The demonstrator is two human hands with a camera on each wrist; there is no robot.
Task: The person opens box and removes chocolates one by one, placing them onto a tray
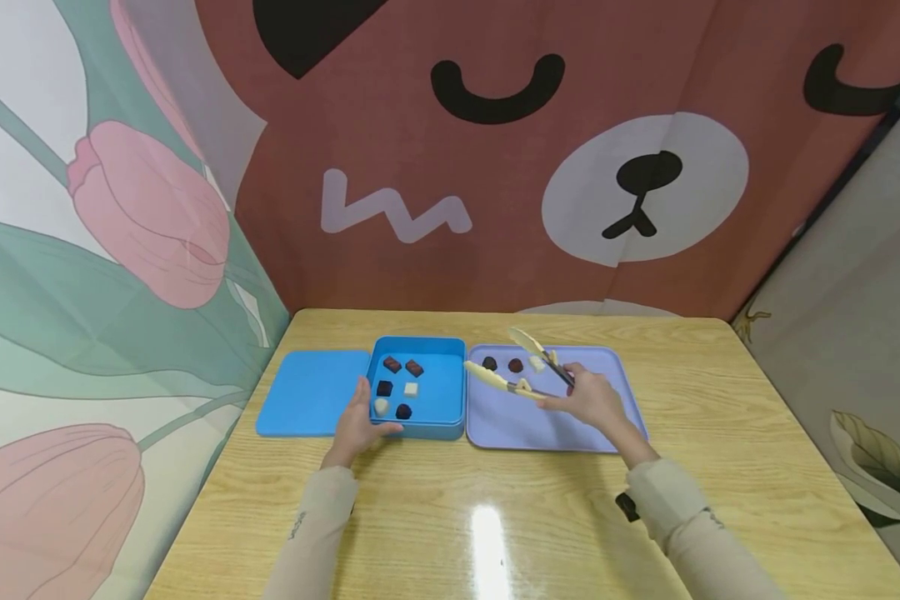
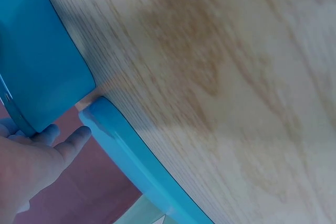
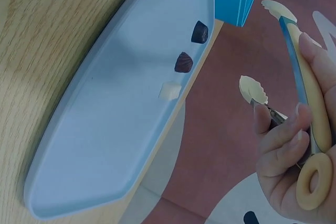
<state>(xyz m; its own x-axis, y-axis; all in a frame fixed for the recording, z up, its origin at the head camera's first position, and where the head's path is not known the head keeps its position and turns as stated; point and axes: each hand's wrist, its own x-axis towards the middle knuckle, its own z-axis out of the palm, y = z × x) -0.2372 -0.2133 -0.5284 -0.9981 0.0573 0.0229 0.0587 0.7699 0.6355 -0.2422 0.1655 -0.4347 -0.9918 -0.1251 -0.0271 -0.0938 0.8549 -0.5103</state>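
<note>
Six pieces in box: the blue box holds two reddish, two dark and two white pieces, judged already moved over.
Three pieces left: on the purple tray lie a dark piece, a reddish piece and a white piece, in a row near its far edge; the job looks about two-thirds done.
Lid: the blue lid lies flat just left of the box.
Left hand: the left hand rests against the box's near left corner, fingers nearly straight on its wall, thumb along the front; it steadies the box without curling round it.
Right hand: the right hand grips the tongs, fingers curled round the handles.
Tongs: arms spread wide, scalloped tips apart and empty, held above the tray beside the three pieces.
Table: wooden table under all.
</note>
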